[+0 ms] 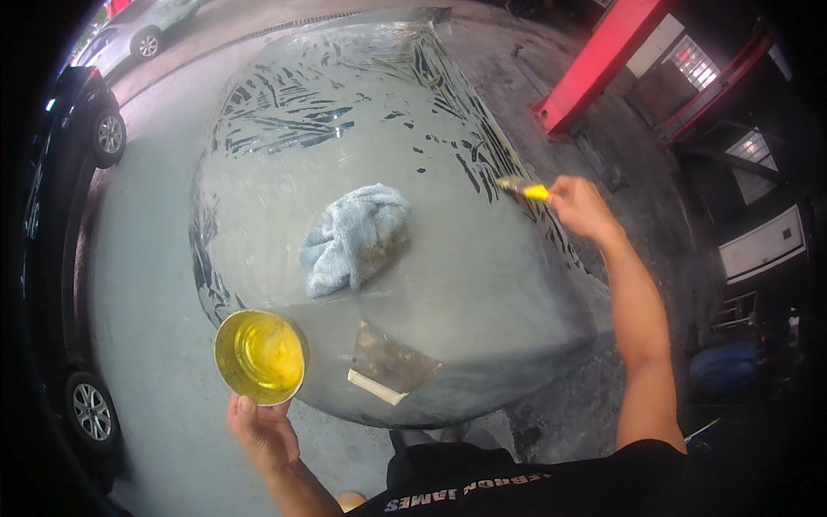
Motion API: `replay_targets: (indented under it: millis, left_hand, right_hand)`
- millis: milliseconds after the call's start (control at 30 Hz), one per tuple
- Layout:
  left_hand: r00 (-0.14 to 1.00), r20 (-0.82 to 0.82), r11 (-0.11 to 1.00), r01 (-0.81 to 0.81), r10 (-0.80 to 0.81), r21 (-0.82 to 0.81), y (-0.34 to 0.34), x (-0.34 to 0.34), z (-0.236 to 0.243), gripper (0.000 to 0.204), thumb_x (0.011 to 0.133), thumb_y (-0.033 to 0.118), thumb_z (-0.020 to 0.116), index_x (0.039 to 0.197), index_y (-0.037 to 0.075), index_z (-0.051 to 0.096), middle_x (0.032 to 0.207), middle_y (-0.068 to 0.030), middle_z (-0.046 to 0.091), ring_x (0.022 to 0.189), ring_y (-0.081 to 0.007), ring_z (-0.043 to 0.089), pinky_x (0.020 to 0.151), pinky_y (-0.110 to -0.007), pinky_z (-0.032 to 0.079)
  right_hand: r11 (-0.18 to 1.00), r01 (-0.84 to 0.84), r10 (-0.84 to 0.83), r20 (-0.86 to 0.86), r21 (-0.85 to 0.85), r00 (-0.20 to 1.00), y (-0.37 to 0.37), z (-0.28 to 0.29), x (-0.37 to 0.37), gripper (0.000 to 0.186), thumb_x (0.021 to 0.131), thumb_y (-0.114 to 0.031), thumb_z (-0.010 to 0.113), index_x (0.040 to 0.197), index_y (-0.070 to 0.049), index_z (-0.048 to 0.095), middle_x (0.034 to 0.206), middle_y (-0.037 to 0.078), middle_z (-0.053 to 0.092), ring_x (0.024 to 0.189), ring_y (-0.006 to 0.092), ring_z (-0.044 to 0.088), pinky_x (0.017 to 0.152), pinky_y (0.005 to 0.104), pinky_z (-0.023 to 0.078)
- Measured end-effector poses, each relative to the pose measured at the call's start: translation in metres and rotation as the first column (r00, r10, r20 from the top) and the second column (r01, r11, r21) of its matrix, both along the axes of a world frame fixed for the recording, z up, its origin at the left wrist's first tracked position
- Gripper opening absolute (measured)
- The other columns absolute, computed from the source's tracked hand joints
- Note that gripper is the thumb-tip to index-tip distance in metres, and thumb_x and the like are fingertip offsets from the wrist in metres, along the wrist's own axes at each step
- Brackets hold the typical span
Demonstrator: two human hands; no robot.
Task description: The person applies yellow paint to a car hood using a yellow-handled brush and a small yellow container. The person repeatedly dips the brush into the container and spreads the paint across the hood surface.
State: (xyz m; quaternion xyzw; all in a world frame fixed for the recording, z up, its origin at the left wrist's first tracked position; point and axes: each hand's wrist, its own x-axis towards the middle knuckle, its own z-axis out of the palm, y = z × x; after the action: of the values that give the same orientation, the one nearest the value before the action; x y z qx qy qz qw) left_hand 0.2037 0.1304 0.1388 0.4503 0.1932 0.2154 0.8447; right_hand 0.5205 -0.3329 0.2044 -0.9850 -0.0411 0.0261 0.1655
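The left hand (263,435) grasps a round bowl (223,366) from below, its thumb up against the wall while the other fingers are partly hidden; the bowl, with clear yellow liquid (274,353) in it, is near the front-left edge of a large grey curved panel (491,284). With just 1 hand supporting it, a tilt of that wrist could slop liquid over the rim, and a long reach by the other arm might cause such a tilt. The right hand (581,207) has its fingers closed round the yellow handle of a flat paintbrush (522,187), bristles at the panel's right side among dark streaks (491,159); whether they touch the surface, I cannot tell. An overloaded brush could drip past that edge onto the floor, and too little liquid could leave patchy coverage. On the panel, the crumpled light-blue towel (357,241) could get splashed or shed lint onto wet areas, while the stained flat spreader (392,362), lying near the front edge, could be knocked off by a sleeve or the bowl.
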Motion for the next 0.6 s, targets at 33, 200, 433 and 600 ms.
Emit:
replay_targets:
  millis: [33, 200, 433, 600]
  left_hand:
    - [1.0, 0.006, 1.0, 0.03, -0.03, -0.001, -0.002, 0.003, -0.003, 0.059, 0.101, 0.031, 0.066, 0.142, -0.007, 0.048, 0.141, -0.0226, 0.059, 0.124, -0.0351, 0.066, 0.098, -0.051, 0.062]
    - [0.999, -0.011, 0.999, 0.037, -0.037, -0.041, -0.02, 0.017, 0.013, 0.068, 0.09, 0.03, 0.078, 0.136, -0.011, 0.05, 0.129, -0.0223, 0.065, 0.112, -0.0327, 0.071, 0.095, -0.048, 0.063]
    - [0.993, -0.035, 0.993, 0.112, -0.113, -0.039, -0.026, 0.013, 0.012, 0.057, 0.095, 0.024, 0.07, 0.135, -0.013, 0.053, 0.124, -0.0224, 0.068, 0.108, -0.0322, 0.073, 0.093, -0.049, 0.063]
    - [0.937, -0.109, 0.942, 0.335, -0.332, 0.016, -0.058, 0.056, 0.03, 0.051, 0.098, 0.024, 0.067, 0.132, -0.012, 0.056, 0.119, -0.0212, 0.071, 0.101, -0.0308, 0.075, 0.088, -0.043, 0.064]
  right_hand:
    - [0.999, -0.036, 0.036, 0.058, -0.003, 0.998, 0.0, -0.004, 0.016, 0.023, 0.092, -0.018, 0.066, 0.104, 0.001, 0.069, 0.082, 0.027, 0.069, 0.081, 0.0405, 0.071, 0.075, 0.0478, 0.054]
    - [0.986, -0.139, 0.121, 0.166, 0.097, 0.979, 0.04, -0.027, 0.056, 0.022, 0.093, -0.019, 0.066, 0.104, 0.001, 0.068, 0.086, 0.026, 0.069, 0.084, 0.0423, 0.07, 0.076, 0.0485, 0.052]
    - [0.991, -0.125, 0.123, 0.038, 0.045, 0.992, 0.002, -0.009, -0.053, 0.021, 0.094, -0.016, 0.067, 0.105, 0.001, 0.069, 0.094, 0.026, 0.073, 0.091, 0.0436, 0.071, 0.081, 0.0473, 0.054]
    - [0.989, -0.06, 0.032, 0.198, 0.138, 0.98, -0.033, 0.056, -0.078, 0.021, 0.093, -0.015, 0.07, 0.105, 0.003, 0.069, 0.088, 0.019, 0.074, 0.081, 0.0267, 0.071, 0.077, 0.0398, 0.054]
